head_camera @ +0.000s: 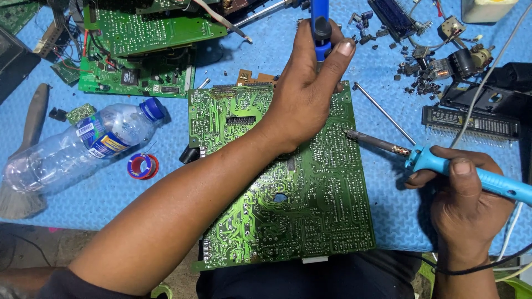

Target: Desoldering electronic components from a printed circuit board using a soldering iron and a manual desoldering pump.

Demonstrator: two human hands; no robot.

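— What lies on the left of the blue mat?
— A clear plastic bottle on its side, blue cap to the right, with a small red spool just near it and a brush at the edge.
— And farther off?
— More green boards far left; loose dark parts far right.

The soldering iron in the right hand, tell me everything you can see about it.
The soldering iron has a light blue plastic handle and a dark metal shaft with a brownish band near the handle. The right hand grips the handle, thumb on top. It lies nearly level, its tip pointing left at the right edge of the big green circuit board, over the blue mat. Whether the tip touches the board cannot be told. The handle's rear end runs out of frame.
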